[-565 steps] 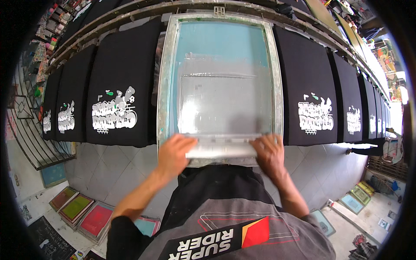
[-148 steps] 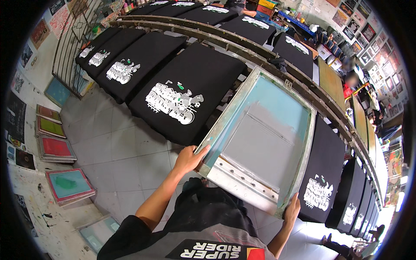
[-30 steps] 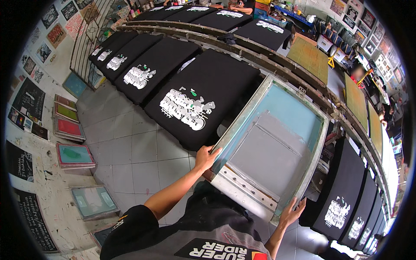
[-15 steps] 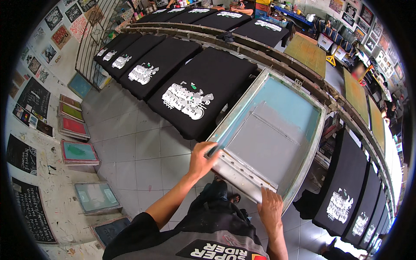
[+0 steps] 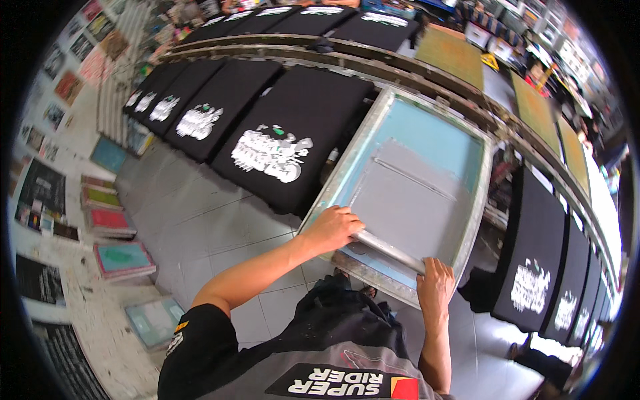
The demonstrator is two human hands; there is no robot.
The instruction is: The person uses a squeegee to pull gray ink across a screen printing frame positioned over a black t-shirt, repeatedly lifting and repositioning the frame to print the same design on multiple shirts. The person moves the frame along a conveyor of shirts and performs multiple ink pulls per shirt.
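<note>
A screen-printing frame [image 5: 477,212] with blue mesh lies slanted in front of me. Grey ink [image 5: 405,200] covers much of its middle. Across the near part of the mesh runs a long squeegee [image 5: 392,253], gripped at both ends. My left hand [image 5: 333,228] is closed over its left end, the fingers wrapped over the top. At the other end my right hand [image 5: 437,280] is closed round it, close to the right side of the frame. Left of the frame, a black T-shirt [image 5: 293,113] with a white print [image 5: 268,155] lies stretched on a board.
More printed black shirts [image 5: 533,253] line the curved rail [image 5: 497,127] on both sides. Beyond it are bare yellowish boards [image 5: 450,57]. Several other screens [image 5: 125,259] lean along the left wall. Grey floor tiles [image 5: 200,207] show between.
The squeegee has shifted from the frame's near end farther onto the mesh and tipped more upright. My left hand has moved forward and right with it. The whole view has turned slightly.
</note>
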